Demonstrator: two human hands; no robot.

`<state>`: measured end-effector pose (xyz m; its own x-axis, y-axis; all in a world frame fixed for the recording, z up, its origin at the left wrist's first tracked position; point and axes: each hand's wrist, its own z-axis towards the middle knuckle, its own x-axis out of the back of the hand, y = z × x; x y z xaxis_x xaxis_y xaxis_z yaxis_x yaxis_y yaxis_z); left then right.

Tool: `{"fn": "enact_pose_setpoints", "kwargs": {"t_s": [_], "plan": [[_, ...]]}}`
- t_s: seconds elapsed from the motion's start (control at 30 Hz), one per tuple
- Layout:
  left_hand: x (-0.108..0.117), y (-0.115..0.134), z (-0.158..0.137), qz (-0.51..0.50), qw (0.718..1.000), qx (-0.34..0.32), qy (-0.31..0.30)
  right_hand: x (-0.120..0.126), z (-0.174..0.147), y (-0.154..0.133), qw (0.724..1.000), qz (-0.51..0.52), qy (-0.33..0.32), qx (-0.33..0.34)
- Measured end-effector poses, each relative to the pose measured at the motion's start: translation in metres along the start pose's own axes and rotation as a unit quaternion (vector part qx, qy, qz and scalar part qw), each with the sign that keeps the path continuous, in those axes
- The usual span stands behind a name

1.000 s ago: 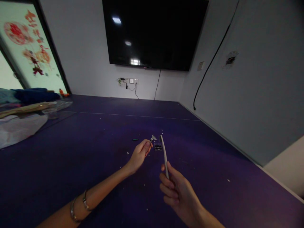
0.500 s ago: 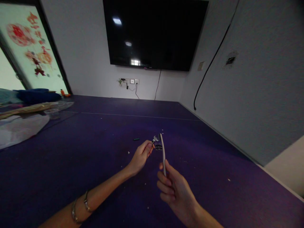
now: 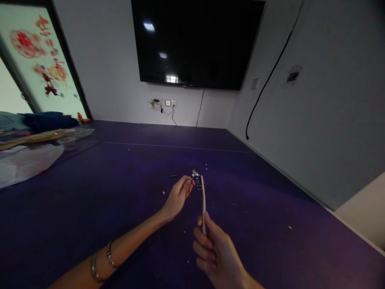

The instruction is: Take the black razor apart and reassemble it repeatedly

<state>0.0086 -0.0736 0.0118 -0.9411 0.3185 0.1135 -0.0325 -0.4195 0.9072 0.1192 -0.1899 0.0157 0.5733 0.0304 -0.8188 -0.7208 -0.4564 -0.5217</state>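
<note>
My left hand [image 3: 177,197] is closed round a small silver metal piece [image 3: 195,173] with a wide head; its lower part is hidden by my fingers, and I cannot make out its exact kind. My right hand [image 3: 215,253] grips a pale toothbrush [image 3: 203,200] by its lower handle, upright, with its head near the metal piece. Whether the two touch is unclear. Just behind the brush head shows a small black and silver part [image 3: 199,184], partly covered by it; whether it lies on the purple surface [image 3: 120,200] I cannot tell.
A short dark green stick [image 3: 173,176] and scattered white crumbs lie on the purple surface. Plastic sheeting [image 3: 33,162] and folded blue cloth [image 3: 48,120] are at the left. A television [image 3: 198,44] hangs on the back wall, and a black cable [image 3: 264,86] hangs at the right.
My right hand and the toothbrush have moved slightly left and down, the brush head dropping lower beside the metal piece. My left hand has hardly moved.
</note>
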Motion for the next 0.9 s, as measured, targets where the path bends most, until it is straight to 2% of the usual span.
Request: {"fn": "enact_pose_setpoints", "kwargs": {"t_s": [0.07, 0.23, 0.43, 0.63, 0.8, 0.9], "plan": [[0.001, -0.002, 0.001, -0.012, 1.0, 0.0, 0.01, -0.001, -0.001, 0.001, 1.0, 0.002, -0.013, -0.008], [-0.004, -0.001, -0.002, -0.027, 1.0, 0.012, 0.004, -0.004, 0.003, -0.009, 0.999, 0.012, -0.008, 0.037], [0.0, 0.0, -0.002, -0.011, 1.0, 0.0, 0.009, -0.002, 0.002, 0.0, 1.0, 0.021, 0.001, 0.005], [-0.001, -0.002, -0.002, -0.006, 1.0, 0.004, 0.001, -0.005, 0.002, -0.006, 0.999, 0.019, 0.002, 0.033], [-0.004, -0.002, -0.005, -0.012, 1.0, 0.004, 0.017, -0.006, 0.003, 0.003, 1.0, 0.018, -0.005, 0.001], [-0.004, -0.003, -0.005, -0.016, 1.0, -0.002, 0.017, -0.006, 0.005, 0.001, 1.0, 0.018, -0.017, 0.011]]}}
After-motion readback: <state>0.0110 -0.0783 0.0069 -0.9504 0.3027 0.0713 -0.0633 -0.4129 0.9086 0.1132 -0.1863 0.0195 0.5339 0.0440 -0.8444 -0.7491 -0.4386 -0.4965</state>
